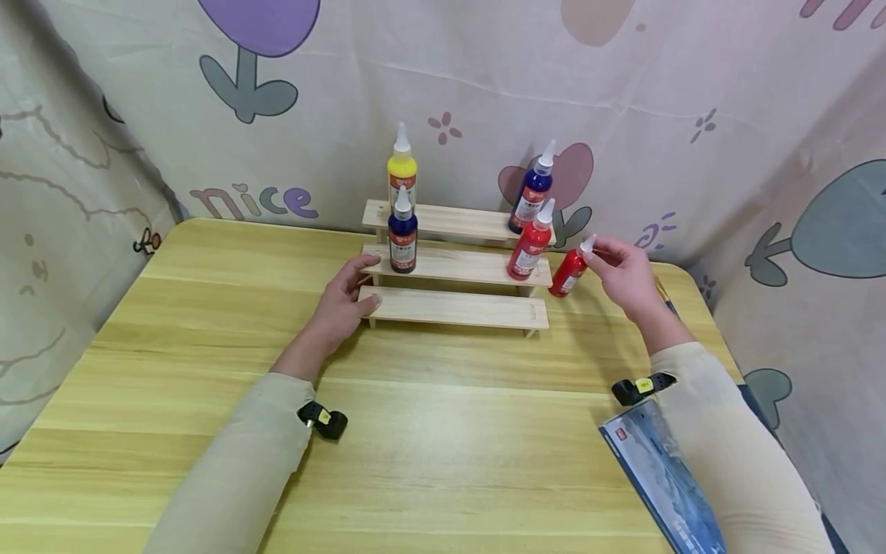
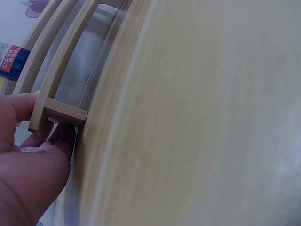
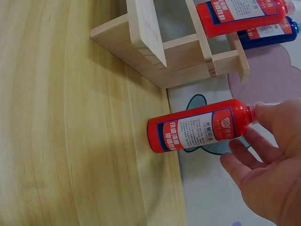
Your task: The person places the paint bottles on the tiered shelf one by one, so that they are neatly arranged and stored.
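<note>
A three-step wooden display rack stands near the table's back edge. My left hand grips its left end, thumb on the lowest step and fingers round the side, as the left wrist view also shows the hand. With thumb and fingertips, my right hand pinches the white nozzle of a red ink bottle, tilted just right of the rack. On the middle step are a dark blue bottle at left and another red bottle at right. The top step bears a yellow bottle and a second blue bottle.
A blue-covered flat pack lies under the right forearm at the table's right side. Behind the right wrist a thin brush shows partly. Printed cloth hangs close behind the wooden table.
</note>
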Tool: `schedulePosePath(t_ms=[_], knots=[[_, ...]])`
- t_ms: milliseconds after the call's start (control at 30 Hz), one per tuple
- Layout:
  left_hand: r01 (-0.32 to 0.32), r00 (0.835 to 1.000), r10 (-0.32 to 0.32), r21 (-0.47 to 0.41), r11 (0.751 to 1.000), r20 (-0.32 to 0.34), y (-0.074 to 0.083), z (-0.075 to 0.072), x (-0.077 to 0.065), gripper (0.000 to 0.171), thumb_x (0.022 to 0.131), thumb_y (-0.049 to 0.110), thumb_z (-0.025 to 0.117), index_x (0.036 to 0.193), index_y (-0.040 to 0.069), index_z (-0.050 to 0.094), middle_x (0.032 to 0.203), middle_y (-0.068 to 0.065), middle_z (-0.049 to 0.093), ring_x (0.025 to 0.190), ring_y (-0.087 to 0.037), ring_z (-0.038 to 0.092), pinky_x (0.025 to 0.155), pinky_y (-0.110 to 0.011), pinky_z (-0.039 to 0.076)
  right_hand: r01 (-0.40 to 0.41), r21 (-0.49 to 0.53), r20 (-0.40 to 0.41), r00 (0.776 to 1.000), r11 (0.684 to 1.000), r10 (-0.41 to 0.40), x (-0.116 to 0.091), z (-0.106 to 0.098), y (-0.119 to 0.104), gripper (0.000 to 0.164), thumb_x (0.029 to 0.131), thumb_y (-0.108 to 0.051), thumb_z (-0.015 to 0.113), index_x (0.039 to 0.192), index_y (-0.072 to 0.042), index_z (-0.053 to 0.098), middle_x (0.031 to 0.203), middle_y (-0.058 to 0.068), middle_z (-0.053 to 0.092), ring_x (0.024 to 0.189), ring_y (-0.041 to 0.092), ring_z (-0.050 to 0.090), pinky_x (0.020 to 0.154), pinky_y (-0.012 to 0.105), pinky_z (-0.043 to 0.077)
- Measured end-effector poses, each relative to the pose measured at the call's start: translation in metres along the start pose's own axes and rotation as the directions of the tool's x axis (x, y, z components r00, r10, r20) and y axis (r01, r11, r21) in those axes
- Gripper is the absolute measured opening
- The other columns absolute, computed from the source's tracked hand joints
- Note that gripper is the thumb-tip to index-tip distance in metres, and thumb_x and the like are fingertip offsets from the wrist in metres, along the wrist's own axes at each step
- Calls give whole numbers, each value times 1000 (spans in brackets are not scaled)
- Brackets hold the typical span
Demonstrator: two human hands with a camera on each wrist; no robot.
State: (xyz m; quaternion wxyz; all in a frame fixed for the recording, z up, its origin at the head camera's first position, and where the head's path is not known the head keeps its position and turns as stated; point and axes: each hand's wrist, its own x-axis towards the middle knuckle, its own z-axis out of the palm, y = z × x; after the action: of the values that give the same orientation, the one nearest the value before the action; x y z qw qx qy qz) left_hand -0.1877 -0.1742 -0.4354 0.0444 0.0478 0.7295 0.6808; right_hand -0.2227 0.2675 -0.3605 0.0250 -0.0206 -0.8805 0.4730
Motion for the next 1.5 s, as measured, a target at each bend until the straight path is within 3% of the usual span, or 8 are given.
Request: schedulePosePath(t_ms=[267, 600, 800, 1000, 1500], knots=[[5, 1000, -5, -2, 1000, -3, -3, 0, 2, 62, 94, -14, 56, 147, 16, 44, 157, -7, 35, 142, -25, 31, 117, -37, 19, -19, 21, -26, 999, 1000, 19, -4, 2, 2, 42, 97, -32, 67, 129, -6, 61, 125, 10, 58, 113, 23, 55, 102, 41, 45], [5, 1000, -5, -1, 1000, -14, -4, 0, 4, 62, 93, -15, 56, 146, 17, 46, 156, -8, 36, 141, -26, 33, 117, -39, 22, -46, 167, -63, 996, 985, 57, -6, 10, 16, 38, 92, -28, 74, 120, -6, 62, 117, 7, 61, 106, 17, 58, 85, 22, 53], [4, 1000, -4, -3, 1000, -11, -5, 0, 4, 62, 93, -15, 56, 145, 17, 46, 155, -9, 37, 141, -26, 33, 117, -39, 23, -33, 226, -83, 995, 974, 53, -9, 14, 20, 38, 92, -27, 73, 121, -4, 62, 117, 9, 62, 105, 18, 60, 80, 25, 55], [-7, 1000, 7, -8, 1000, -11, -5, -1, 3, 62, 93, -15, 56, 146, 15, 46, 156, -10, 37, 142, -27, 32, 117, -39, 21, -25, 207, -95, 994, 978, 46, -19, 14, 22, 42, 92, -29, 72, 124, -3, 61, 117, 9, 61, 105, 17, 60, 80, 25, 55], [-10, 1000, 10, -11, 1000, -4, -6, -1, 3, 62, 93, -14, 56, 147, 16, 45, 156, -9, 36, 142, -25, 32, 117, -39, 22, 59, 299, -101, 994, 953, -30, -53, 7, 22, 30, 92, -14, 74, 118, -1, 67, 105, 6, 63, 94, 16, 62, 74, 28, 56]])
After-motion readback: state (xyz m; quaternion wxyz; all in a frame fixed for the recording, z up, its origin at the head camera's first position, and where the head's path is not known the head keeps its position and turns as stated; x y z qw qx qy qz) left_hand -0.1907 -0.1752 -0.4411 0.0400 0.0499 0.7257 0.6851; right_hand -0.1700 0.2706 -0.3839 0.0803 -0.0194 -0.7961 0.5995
